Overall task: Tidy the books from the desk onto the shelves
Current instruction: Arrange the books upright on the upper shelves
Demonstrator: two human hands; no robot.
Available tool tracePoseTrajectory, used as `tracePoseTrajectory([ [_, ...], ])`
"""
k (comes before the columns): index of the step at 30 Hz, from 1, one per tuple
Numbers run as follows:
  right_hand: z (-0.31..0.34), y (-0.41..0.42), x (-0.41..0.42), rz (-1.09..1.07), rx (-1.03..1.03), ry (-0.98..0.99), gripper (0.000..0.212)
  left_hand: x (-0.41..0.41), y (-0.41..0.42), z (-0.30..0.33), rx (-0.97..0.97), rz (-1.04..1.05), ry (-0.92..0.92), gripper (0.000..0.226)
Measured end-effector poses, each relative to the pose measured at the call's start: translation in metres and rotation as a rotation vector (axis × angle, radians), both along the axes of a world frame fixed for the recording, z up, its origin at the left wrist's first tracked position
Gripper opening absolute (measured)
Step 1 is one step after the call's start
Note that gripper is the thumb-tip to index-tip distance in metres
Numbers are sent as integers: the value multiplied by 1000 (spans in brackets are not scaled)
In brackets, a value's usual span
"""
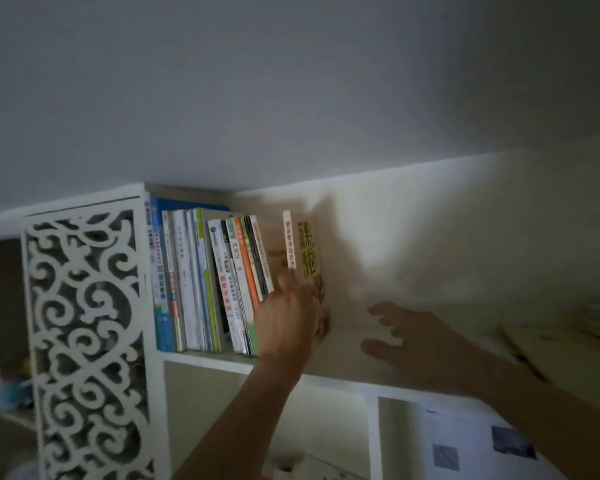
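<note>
Left hand (288, 317) grips book (303, 251) upright on shelf (222, 362); right hand (409, 341) spread, empty. Push book left against row (205, 282), keep upright.

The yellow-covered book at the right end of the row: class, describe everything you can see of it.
The yellow-covered book stands roughly upright at the right end of the row of books on the white shelf. It is thin, apparently a paperback, with a pale pink spine bearing dark characters and large dark characters on its cover. A gap separates its top from the leaning neighbours. The left hand holds its lower part, hiding the bottom edge. The right hand is apart from it.
</note>
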State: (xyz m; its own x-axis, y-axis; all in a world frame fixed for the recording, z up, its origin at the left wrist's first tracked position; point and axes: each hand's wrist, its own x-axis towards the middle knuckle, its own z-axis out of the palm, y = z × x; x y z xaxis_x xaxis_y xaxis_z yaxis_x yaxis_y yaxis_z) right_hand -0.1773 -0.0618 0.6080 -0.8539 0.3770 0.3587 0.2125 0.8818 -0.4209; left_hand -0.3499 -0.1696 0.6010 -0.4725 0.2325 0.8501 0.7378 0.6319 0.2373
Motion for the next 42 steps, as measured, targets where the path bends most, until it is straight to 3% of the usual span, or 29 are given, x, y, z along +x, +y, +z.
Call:
tracePoseTrajectory([
  [2,1,-26,-38,140,-114,24,54,-7,-6,-6,-81,86,6,44],
  [6,-9,-48,-95,164,0,84,61,-25,-23,-19,-51,162,287,68],
  [10,-11,-47,-104,187,112,60,45,-53,-34,-30,-262,117,358,71],
  [14,-9,-50,-67,222,180,76,53,-40,-32,-32,-227,110,307,66],
  [16,-11,-41,-47,200,279,-22,64,-16,-27,-31,-193,40,268,70],
  [18,-9,-23,-28,64,407,-63,61,12,-17,-28,-222,-50,310,71],
  [21,7,11,25,-115,521,-157,57,53,9,-30,-259,-345,327,60],
  [23,31,30,76,-206,547,-195,55,81,28,-31,-285,-544,209,59],
  [26,58,48,150,-327,525,-289,64,117,49,-30,-500,-727,-50,70],
  [28,59,53,186,-357,460,-367,76,129,55,-38,-670,-751,-66,80],
  [30,47,56,210,-368,461,-440,81,129,56,-51,-634,-730,85,69],
  [33,23,62,226,-314,508,-429,69,119,52,-54,-504,-725,285,50],
  [39,13,69,228,-311,540,-288,52,92,29,-38,-541,-743,466,37],
  [42,13,68,229,-307,541,-272,42,60,13,-36,-440,-505,452,27],
])
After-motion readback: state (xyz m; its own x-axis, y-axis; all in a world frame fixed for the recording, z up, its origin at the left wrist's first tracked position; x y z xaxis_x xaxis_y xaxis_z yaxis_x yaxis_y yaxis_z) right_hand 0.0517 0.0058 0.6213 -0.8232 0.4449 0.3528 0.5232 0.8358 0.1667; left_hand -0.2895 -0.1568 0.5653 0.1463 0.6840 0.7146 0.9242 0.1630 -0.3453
